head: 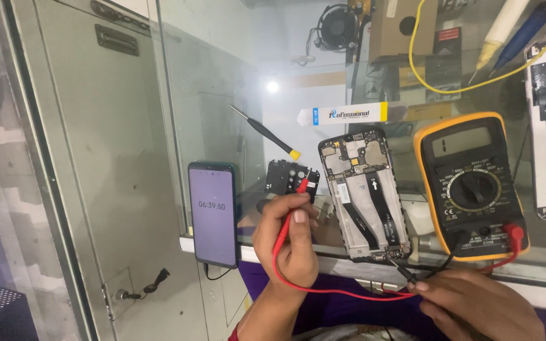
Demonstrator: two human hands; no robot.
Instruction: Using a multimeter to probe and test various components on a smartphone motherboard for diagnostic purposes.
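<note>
your left hand (291, 243) is raised over the near edge of the glass-topped desk (222, 113), its fingers (298, 218) pinched narrow around the slim red multimeter probe (298, 192), whose tip points up at the small black camera-cover plate (291, 178) lying flat on the glass. the probe's red lead (323, 292) loops down under your wrist and runs right towards the meter. your right hand (475, 303) sits low at the desk's front edge, fingers closed on the thin black probe (406, 273), its tip at the bottom end of the opened black smartphone with bare circuit board and flat ribbon cables (364, 192). that phone lies face down between the cover plate and the yellow-cased digital multimeter with a round black dial (472, 186), which rests just beside it on the right, both leads plugged in at its lower corner. left of your left hand, a dark smartphone with a lit purple timer screen (213, 213) lies flat, near the desk's corner. behind the cover plate lies a slim black screwdriver with a yellow tip (265, 132), and behind the opened phone a white plastic pry tool with blue and yellow bands (349, 114).
</note>
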